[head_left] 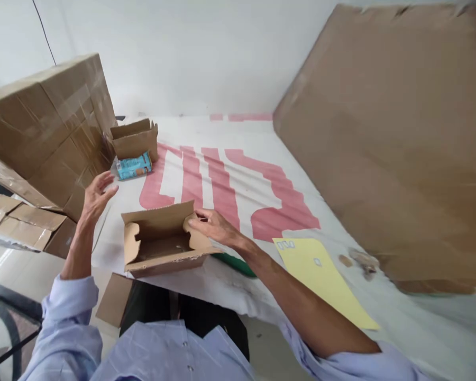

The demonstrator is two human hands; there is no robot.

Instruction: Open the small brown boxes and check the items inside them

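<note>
An open cardboard box lies at the table's front edge, its flaps raised and nothing visible inside. My right hand grips the box's right side flap, thumb on the inner face and fingers behind. Off to the left, my left hand is raised with its fingers apart, holding nothing. Just beyond it a blue packet rests on the table, in front of a second open box.
Large taped cartons stand at the left. A big cardboard sheet leans at the right. Near my right forearm are a yellow sheet and a green object. Red lettering marks the white table cover.
</note>
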